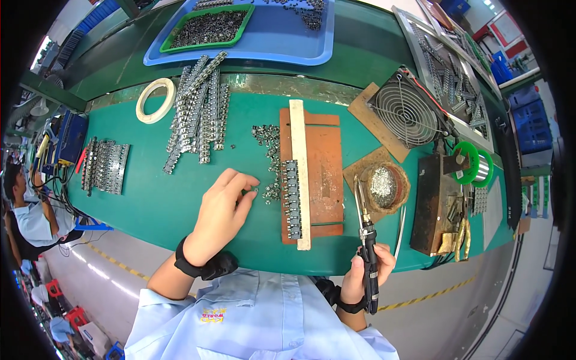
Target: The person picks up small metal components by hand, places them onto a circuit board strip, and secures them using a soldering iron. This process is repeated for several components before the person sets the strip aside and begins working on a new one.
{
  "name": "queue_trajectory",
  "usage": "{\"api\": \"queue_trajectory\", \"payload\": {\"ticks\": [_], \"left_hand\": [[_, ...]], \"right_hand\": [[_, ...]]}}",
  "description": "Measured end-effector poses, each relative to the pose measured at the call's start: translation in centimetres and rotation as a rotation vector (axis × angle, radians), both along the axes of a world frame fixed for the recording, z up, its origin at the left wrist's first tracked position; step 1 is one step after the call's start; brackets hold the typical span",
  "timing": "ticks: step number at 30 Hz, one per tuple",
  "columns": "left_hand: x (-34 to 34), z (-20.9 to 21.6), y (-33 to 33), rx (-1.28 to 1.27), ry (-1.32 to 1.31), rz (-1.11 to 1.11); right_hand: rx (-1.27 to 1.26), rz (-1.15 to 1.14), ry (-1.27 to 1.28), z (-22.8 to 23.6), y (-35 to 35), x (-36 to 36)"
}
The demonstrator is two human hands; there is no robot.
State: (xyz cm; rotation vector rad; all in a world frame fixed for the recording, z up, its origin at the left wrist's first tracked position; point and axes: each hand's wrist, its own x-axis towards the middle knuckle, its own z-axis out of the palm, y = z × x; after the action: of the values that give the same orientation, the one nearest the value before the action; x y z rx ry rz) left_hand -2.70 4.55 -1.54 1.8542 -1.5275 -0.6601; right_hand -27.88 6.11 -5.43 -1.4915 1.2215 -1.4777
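My left hand is over the green mat with thumb and forefinger curled together around a tiny dark component, partly hidden by the fingertips. Just beyond those fingertips lies a loose pile of small metal-and-black components. A row of similar components lines the left side of a white strip on a brown board. In my right hand is a black-handled soldering iron, its metal tip pointing away from me, beside a round dish of silvery solder bits.
Behind the board, a blue tray carries a green tray of parts. Component strips and a tape roll lie left. A fan, solder spool and metal box stand right.
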Motion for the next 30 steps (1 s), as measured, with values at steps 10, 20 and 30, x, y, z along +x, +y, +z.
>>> {"api": "queue_trajectory", "payload": {"ticks": [10,20,30], "left_hand": [[-1.3,0.5,1.4,-0.080,0.121,0.001],[-3.2,-0.3,2.6,0.289,1.135,0.128],[-3.3,-0.8,2.0,0.278,1.243,0.100]], "right_hand": [[0.008,-0.013,0.011,-0.1,0.0,-0.2],[0.025,-0.012,0.019,-0.2,0.0,0.0],[0.009,-0.018,0.032,-0.5,-0.1,0.0]]}}
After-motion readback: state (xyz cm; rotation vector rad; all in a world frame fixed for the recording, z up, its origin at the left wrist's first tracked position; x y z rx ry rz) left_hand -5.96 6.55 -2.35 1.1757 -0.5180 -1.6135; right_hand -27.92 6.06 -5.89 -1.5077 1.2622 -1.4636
